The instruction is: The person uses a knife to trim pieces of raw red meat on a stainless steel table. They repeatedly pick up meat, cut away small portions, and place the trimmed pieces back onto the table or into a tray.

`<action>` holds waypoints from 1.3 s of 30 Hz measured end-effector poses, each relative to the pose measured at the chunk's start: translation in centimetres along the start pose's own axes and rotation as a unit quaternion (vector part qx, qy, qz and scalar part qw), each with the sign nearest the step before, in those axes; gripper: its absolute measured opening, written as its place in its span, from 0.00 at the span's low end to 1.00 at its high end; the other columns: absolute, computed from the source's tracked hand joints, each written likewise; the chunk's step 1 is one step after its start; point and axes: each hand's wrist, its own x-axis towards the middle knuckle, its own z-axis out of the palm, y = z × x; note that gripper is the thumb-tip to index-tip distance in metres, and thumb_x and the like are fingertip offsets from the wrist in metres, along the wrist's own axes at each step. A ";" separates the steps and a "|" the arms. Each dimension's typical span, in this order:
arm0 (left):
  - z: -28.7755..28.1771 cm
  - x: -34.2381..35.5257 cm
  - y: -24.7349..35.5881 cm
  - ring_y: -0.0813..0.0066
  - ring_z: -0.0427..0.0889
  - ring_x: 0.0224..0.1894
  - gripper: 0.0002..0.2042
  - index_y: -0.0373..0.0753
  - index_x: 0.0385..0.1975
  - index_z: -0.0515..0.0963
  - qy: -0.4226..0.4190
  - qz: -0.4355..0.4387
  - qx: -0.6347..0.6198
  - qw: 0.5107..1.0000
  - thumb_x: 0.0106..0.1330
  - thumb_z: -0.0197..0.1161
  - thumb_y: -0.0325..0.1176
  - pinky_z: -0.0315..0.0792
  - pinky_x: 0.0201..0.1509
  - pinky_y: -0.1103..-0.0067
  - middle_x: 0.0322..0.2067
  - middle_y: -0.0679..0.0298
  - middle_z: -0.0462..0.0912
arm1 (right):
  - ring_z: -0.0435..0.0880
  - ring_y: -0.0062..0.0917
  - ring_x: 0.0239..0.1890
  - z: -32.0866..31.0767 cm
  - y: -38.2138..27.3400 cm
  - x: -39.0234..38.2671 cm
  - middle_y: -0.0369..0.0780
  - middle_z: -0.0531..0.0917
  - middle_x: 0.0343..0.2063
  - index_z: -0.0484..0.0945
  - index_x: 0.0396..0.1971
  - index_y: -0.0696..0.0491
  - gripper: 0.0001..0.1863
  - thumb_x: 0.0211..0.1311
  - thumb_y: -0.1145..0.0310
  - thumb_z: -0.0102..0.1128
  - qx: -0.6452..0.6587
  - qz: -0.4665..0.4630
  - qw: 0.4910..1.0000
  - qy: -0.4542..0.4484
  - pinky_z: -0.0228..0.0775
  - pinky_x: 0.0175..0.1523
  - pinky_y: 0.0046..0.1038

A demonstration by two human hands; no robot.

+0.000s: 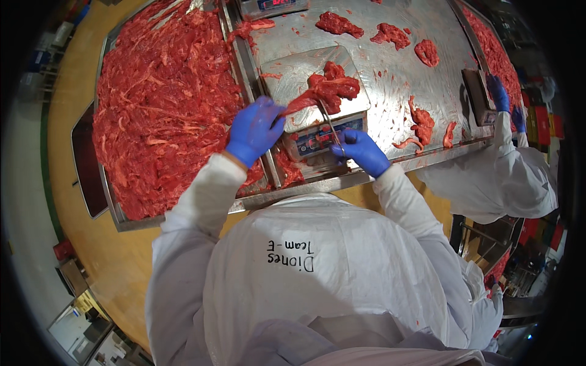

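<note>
At the far left, a steel tray (116, 207) is heaped almost to its rim with raw red meat strips (165, 91); by the look of it, most of the stock there is not yet handled. The left hand (256, 129), in a blue glove, sits just right of that heap, at the edge of the scale (317, 107). Its fingers are closed in a pinch on a long strip (300, 102) that stretches from the glove up to the meat lump (332, 85) lying on the scale's steel platform. So the lump is on the scale, with one end of it pulled out taut toward the left.

The right hand (361, 151), also gloved in blue, is curled round the handle of a thin knife (329, 125) in front of the scale's display; the blade points up toward the stretched strip, near where it leaves the lump. I judge a portion is being trimmed to weight, with the cut not finished.

Further right, on the steel table (390, 85), several portions (390, 33) lie apart from one another, which suggests some pieces are already done. More scraps (421, 125) lie near the table's front edge. At the far right, another person's gloved hand (499, 91) rests at a second scale (477, 97); that worker's sleeve is white.
</note>
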 end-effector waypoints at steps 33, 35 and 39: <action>2.0 6.4 -2.6 0.54 0.82 0.41 0.08 0.40 0.31 0.85 0.024 -0.062 -0.012 0.998 0.57 0.66 0.36 0.77 0.45 0.64 0.34 0.56 0.81 | 0.72 0.22 0.26 6.6 -5.8 5.2 0.35 0.77 0.27 0.75 0.37 0.51 0.13 0.73 0.57 0.62 0.337 0.013 0.938 -0.085 0.68 0.35 0.28; 2.0 6.3 -2.7 0.54 0.82 0.41 0.08 0.40 0.31 0.85 0.022 -0.058 -0.016 0.998 0.57 0.65 0.36 0.77 0.45 0.63 0.34 0.56 0.81 | 0.72 0.22 0.26 6.8 -5.6 4.6 0.35 0.77 0.27 0.74 0.36 0.51 0.13 0.73 0.57 0.63 0.314 0.032 0.947 -0.055 0.68 0.35 0.29; 1.7 6.5 -2.4 0.54 0.82 0.41 0.08 0.40 0.31 0.84 0.020 -0.060 -0.018 0.998 0.56 0.65 0.36 0.77 0.44 0.63 0.34 0.56 0.81 | 0.74 0.22 0.25 6.8 -6.0 5.4 0.36 0.78 0.28 0.74 0.36 0.52 0.13 0.72 0.59 0.65 0.385 0.032 0.915 -0.116 0.71 0.35 0.29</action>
